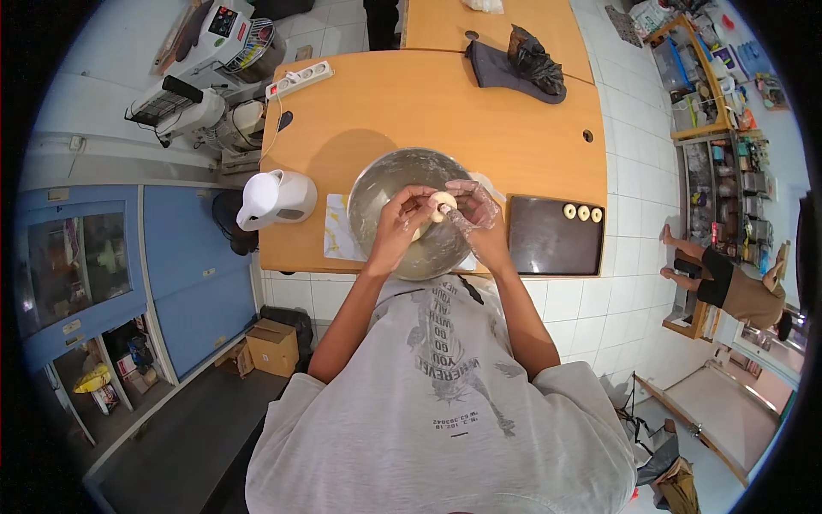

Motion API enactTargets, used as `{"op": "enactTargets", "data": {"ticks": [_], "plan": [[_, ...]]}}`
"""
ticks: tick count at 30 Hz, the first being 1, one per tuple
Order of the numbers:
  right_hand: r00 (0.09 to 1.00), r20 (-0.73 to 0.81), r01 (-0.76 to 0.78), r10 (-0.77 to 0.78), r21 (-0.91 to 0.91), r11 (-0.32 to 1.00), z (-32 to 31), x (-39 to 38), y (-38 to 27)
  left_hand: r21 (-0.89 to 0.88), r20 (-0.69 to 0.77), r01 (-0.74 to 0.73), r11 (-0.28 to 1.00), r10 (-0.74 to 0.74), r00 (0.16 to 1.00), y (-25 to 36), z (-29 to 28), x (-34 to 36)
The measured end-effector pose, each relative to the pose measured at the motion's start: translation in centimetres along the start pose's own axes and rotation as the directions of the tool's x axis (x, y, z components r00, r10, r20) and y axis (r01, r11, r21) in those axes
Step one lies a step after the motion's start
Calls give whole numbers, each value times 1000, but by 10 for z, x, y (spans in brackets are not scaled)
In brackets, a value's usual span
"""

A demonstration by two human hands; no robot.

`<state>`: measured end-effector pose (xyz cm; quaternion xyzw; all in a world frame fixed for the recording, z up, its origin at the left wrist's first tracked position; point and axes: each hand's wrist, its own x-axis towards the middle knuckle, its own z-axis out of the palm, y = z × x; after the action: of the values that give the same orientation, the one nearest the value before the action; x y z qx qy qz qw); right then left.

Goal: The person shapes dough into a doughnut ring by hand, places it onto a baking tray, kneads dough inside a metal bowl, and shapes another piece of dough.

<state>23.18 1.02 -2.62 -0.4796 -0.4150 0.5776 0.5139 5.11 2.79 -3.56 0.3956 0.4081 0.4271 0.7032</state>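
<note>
My left hand (pixel 403 216) and my right hand (pixel 472 208), both in thin clear plastic gloves, hold a small pale ring of dough (pixel 442 205) between their fingertips. They hover over a large metal bowl (pixel 385 182) on the orange table (pixel 411 103). More pale dough shows in the bowl under my left hand. To the right lies a dark baking tray (pixel 548 244) with three small dough rings (pixel 582 212) in a row at its far edge.
A white jug (pixel 276 198) stands left of the bowl, and a stained paper (pixel 338 230) lies beside it. A power strip (pixel 300 79) and a dark cloth with a black bag (pixel 524 62) sit at the table's far side. A person (pixel 735 287) stands at shelves on the right.
</note>
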Motion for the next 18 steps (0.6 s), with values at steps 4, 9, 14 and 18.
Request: {"op": "enactTargets", "data": {"ticks": [4,9,14,18], "plan": [[998,13,66,-66,-66,996,-26,-7,-8,77,39,71,994,-74,996,6,28,0],[1000,25,0,0,0,1000,-61,-18,-13,103,12,-41,994,40,999,-7,69,-4],[990,142,-27,25,6,1000,-100,-34,-9,143,-64,-12,990,21,998,-30,102,-17],[980,191,-46,64,-101,994,-112,-44,-23,51,-98,-18,999,23,995,-38,119,-27]]}}
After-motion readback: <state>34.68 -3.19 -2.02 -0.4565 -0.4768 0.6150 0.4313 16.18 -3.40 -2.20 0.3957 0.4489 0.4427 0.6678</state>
